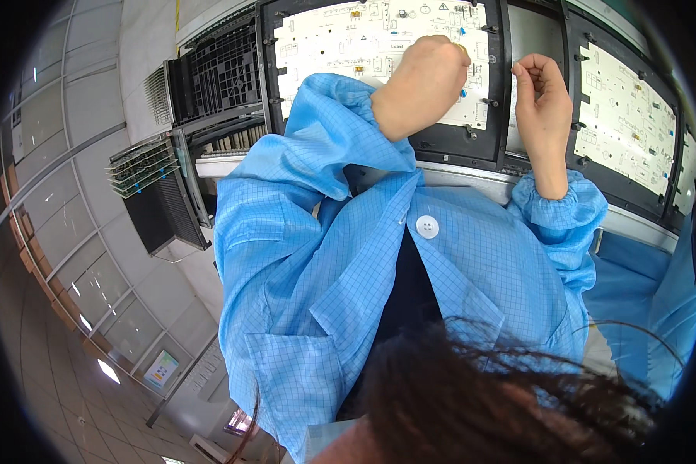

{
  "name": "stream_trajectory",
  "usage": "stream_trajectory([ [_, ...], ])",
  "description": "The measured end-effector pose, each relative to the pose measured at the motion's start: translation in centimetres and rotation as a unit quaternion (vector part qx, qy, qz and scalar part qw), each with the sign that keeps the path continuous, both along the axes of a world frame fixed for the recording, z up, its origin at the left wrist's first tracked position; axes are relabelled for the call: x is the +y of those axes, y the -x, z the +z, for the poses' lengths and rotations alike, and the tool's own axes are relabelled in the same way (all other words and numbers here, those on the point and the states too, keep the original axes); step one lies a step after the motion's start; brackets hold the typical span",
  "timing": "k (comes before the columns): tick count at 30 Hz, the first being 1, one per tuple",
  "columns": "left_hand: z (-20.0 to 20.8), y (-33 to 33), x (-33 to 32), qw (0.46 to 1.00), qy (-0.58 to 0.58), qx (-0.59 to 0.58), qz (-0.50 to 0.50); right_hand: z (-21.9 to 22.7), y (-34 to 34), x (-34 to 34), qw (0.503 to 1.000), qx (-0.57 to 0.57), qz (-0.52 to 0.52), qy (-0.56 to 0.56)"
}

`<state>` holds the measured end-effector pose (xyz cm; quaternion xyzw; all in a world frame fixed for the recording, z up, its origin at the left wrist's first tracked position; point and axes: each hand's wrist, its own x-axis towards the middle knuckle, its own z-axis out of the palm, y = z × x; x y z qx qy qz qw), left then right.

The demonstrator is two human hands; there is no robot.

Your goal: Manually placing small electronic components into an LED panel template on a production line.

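1. A factory floor with pale tiles and glass-walled partitions surrounds a work counter (472, 174). Black fixture frames (456, 143) stand in a row on it, each carrying a white printed circuit board.
2. The left hand (421, 85) is curled into a loose fist, its grip closed and pressing down on the middle circuit board (363, 39). Whether it pinches a small part cannot be told, because the knuckles hide the fingertips.
3. The right hand (541, 97) holds its thumb and forefinger pinched narrow at the board's right edge, beside the frame. Anything between them is too small to see.
4. The board lies flat in its frame, directly ahead of the person. A few small blue components are already seated on it, while most of its printed outlines look bare, so the filling appears to be at an early stage.
5. A second board (626, 116) waits to the right. A dark rack of stacked boards (143, 166) sits to the left.
6. Blue grid-patterned smock sleeves (325, 155) cover both forearms.
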<state>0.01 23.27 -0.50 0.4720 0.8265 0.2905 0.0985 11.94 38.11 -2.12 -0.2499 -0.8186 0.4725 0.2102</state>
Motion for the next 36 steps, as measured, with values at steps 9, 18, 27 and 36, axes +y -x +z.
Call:
stream_trajectory([
  [9,1.6,4.4,-1.6,0.989,-0.103,0.103,-0.014,2.2,0.8,-0.8,0.990,-0.132,0.055,0.019],
  [18,0.7,5.2,-4.1,0.999,0.015,0.031,-0.025,2.4,2.9,-1.7,0.982,-0.150,0.102,-0.046],
  [27,-0.5,4.6,-4.5,0.986,-0.008,0.159,-0.052,2.1,4.2,-1.6,0.972,-0.192,0.103,-0.093],
  [36,3.1,4.9,-6.2,0.980,-0.157,0.118,0.008,2.8,4.6,-3.6,0.929,-0.184,0.120,-0.297],
])
